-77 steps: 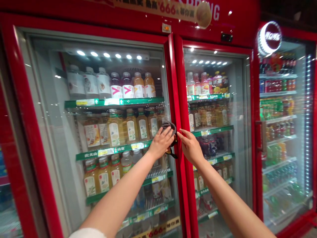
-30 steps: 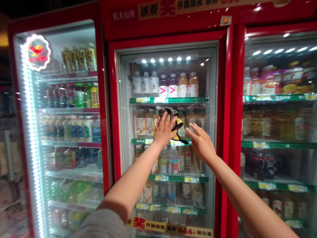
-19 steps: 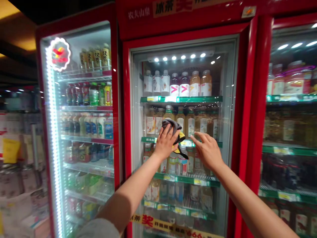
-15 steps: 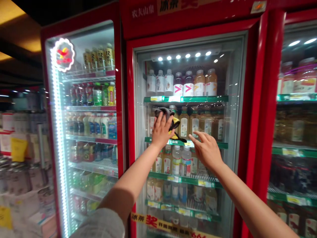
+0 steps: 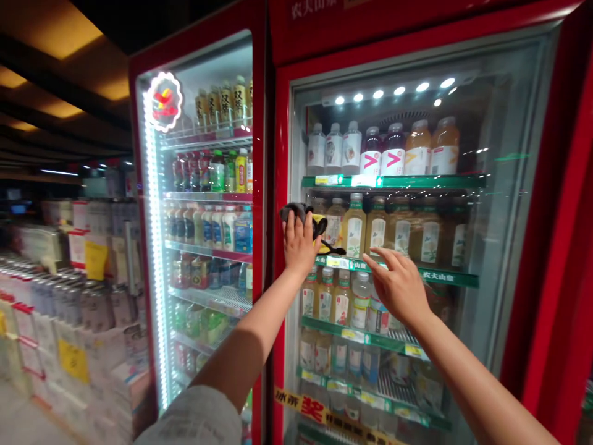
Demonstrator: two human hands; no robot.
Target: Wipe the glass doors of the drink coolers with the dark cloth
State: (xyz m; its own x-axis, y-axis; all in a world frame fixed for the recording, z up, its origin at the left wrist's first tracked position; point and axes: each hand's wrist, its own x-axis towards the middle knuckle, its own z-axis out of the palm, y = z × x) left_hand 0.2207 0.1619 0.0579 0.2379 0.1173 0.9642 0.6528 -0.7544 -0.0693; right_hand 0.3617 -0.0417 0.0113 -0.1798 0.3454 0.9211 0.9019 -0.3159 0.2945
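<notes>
At the left edge of the glass door (image 5: 503,204): a cloth (image 5: 296,211), grey, yellow and black, bunched at the height of the second bottle row (image 5: 377,228).
Cloth's long axis: slanting, from the grey bulk at upper left to a thin black end at lower right; that end points right and slightly down, toward the right hand (image 5: 401,287).
Left hand (image 5: 299,244): fingers pointing up, a little spread and laid nearly flat over the cloth, thumb out to the right.
Right hand: half open, fingers loosely bent and pointing up and left, pinching nothing; whether its fingertips touch the glass, I cannot tell.
Edges: the grey part overlaps the inner side of the red door frame (image 5: 282,136) in view; just beyond it stands the dark red frame of the neighbouring cooler (image 5: 260,154).
Open room: plain glass spreads right of the cloth, the right hand in front of it; above and below, glass runs along the frame, down to a printed strip (image 5: 324,414).
Changed since the earlier frames: the cloth was by the door's right edge, then mid-glass, and has now reached the left frame; the view has swung left, showing more of the store shelves (image 5: 83,296).
</notes>
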